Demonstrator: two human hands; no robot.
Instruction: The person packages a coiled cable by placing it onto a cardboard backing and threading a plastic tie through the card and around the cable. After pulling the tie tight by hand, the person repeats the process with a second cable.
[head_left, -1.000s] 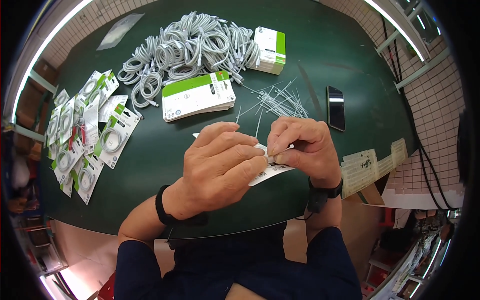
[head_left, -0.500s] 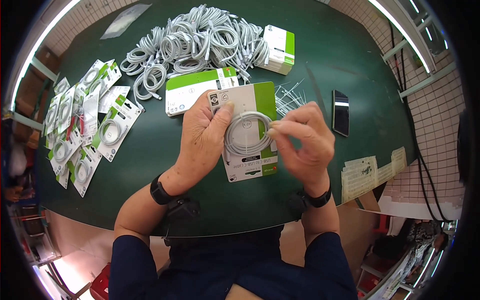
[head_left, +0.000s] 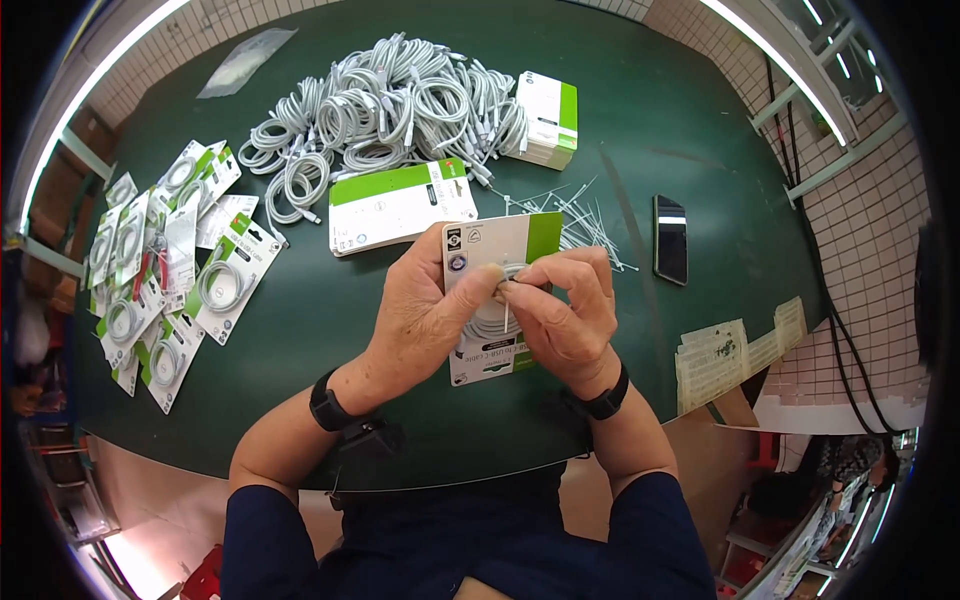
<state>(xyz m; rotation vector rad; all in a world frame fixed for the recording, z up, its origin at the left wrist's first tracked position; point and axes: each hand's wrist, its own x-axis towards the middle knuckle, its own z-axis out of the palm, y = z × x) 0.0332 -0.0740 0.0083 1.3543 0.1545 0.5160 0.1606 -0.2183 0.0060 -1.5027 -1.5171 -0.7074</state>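
Observation:
My left hand (head_left: 415, 310) grips a white and green cardboard card (head_left: 500, 237) by its left side, thumb pressed on the front. On the card lies a coiled light-grey USB cable (head_left: 484, 325), partly covered by my fingers. My right hand (head_left: 568, 318) is closed in a pinch at the top of the coil, close to my left thumb. Out from under those fingertips hangs a thin white cable tie (head_left: 506, 318), its upper end hidden. Beyond the card, several loose cable ties (head_left: 585, 222) lie on the table.
A large heap of coiled grey cables (head_left: 400, 100) fills the back. Nearer are blank-cable card stacks, one wide (head_left: 385, 212) and one at right (head_left: 545, 105). Carded cables (head_left: 222, 285) and red-handled pliers (head_left: 163, 270) lie left. A phone (head_left: 671, 240) rests right; a plastic bag (head_left: 245, 65) lies far left.
My right hand has moved left from the coil's right edge to its top, beside my left thumb. The card has shifted lower in view, and the tie's end now shows over the coil.

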